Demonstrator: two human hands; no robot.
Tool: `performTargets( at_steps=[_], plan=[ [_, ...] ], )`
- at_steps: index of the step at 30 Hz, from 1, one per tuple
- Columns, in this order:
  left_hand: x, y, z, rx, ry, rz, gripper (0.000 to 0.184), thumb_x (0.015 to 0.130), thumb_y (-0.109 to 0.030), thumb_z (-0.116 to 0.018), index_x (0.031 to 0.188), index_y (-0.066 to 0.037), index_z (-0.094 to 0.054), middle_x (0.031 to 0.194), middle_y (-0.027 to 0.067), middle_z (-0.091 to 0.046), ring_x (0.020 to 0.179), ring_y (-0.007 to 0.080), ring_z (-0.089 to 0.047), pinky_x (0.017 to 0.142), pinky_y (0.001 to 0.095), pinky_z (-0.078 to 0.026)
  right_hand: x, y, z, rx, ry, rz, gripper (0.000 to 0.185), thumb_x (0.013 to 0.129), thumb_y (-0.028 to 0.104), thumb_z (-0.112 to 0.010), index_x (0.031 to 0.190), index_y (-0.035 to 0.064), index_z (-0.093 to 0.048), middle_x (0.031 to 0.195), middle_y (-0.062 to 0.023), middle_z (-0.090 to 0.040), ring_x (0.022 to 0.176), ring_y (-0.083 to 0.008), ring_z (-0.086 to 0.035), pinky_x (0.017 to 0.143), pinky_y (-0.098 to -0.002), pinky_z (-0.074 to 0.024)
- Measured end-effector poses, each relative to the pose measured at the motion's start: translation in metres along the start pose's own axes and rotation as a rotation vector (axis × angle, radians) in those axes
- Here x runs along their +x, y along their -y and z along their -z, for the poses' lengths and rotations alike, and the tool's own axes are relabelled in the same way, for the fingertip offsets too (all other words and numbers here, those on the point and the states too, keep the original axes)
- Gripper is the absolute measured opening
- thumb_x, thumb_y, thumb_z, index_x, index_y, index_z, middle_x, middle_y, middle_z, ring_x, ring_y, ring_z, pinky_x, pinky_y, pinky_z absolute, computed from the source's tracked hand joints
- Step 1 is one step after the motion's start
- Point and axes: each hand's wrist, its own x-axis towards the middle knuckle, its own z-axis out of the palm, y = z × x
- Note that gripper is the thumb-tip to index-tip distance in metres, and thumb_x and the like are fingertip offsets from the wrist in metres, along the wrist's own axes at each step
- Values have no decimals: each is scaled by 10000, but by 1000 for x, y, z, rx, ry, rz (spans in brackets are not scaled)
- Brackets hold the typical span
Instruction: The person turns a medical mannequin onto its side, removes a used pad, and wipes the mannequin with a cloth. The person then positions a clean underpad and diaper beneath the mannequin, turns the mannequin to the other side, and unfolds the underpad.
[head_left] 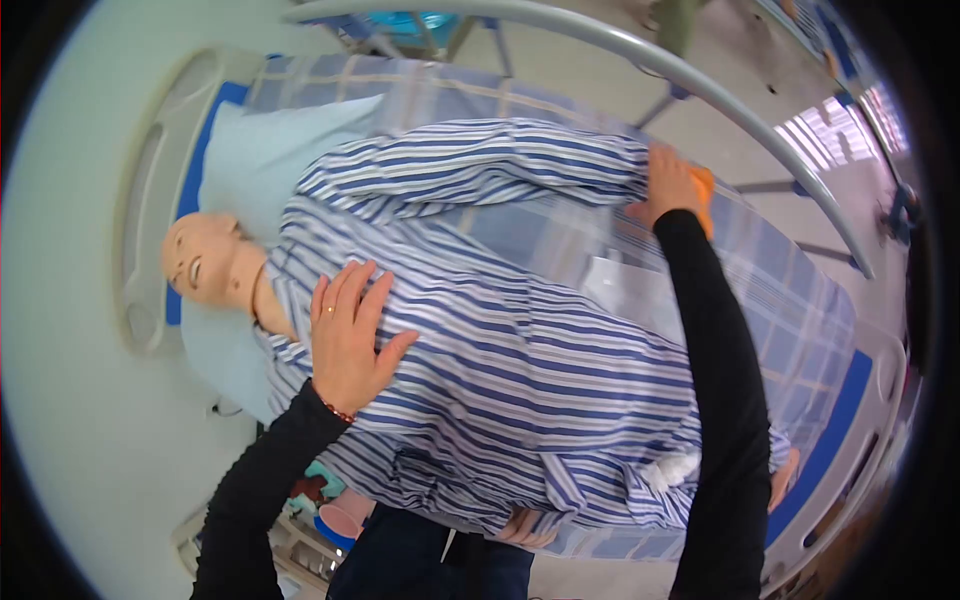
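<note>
A manikin [205, 262] lies on its back on a bed, dressed in a blue-and-white striped pajama shirt [470, 320]. My left hand [352, 335] rests flat on the shirt's upper chest, fingers spread, below the manikin's neck. At the cuff of the far striped sleeve [480, 160], my right hand [668, 185] is closed around the sleeve end. Whatever lies inside that cuff is hidden. An orange item [704, 198] shows just beside my right hand, partly covered; its kind is unclear. The manikin's near hand [525, 528] sticks out of the other sleeve by the bed's near edge.
Pale blue pillows [285, 135] lie under the manikin's head. A grey curved rail [690, 75] runs along the far side. A white sheet-like item [630, 285] lies on the plaid bedding [790, 300]. Beside the bed's near side is a cart holding a pink basin [345, 515].
</note>
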Motion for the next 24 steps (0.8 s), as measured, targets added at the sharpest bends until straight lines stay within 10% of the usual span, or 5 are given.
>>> performTargets(
  at_steps=[5, 8, 15, 20, 24],
  plan=[
    [-34, 45, -19, -2, -49, 147, 736, 749, -482, -692, 1345, -124, -450, 1435, 142, -357, 1333, 391, -292, 1051, 582, -202, 55, 3, -30, -108, 319, 1, 963, 583, 219, -827, 1383, 109, -303, 1221, -127, -583, 1195, -274, -522, 1065, -419, -335],
    [-39, 50, -20, -55, -85, 155, 741, 752, -515, -680, 1345, -136, -448, 1424, 140, -364, 1331, 402, -289, 1045, 596, -198, 45, 24, 5, -159, 552, 47, 518, 542, 288, -766, 1005, 89, -647, 1027, -157, -659, 982, -318, -631, 845, -406, -512],
    [-47, 56, -22, -83, -168, 123, 713, 792, -528, -644, 1348, -132, -439, 1413, 140, -352, 1337, 387, -269, 1040, 619, -175, -36, 28, 113, 208, 838, -55, 611, 503, 315, -775, 955, -74, -641, 923, -271, -654, 899, -377, -642, 792, -403, -505],
    [-50, 58, -25, -105, -200, 115, 733, 785, -537, -648, 1355, -128, -433, 1407, 143, -349, 1335, 397, -263, 1034, 634, -182, -170, 163, 211, 587, 869, -172, 717, 589, 238, -774, 1187, -74, -531, 1081, -256, -627, 1040, -342, -594, 916, -372, -443],
    [-74, 51, -16, -252, -296, 141, 616, 841, -347, -640, 1323, -28, -425, 1386, 213, -361, 1295, 412, -314, 1047, 562, -228, -263, 293, 190, 548, 563, -395, 527, 690, 187, -669, 1054, -100, -417, 991, -296, -569, 892, -430, -609, 732, -463, -507]
  ],
)
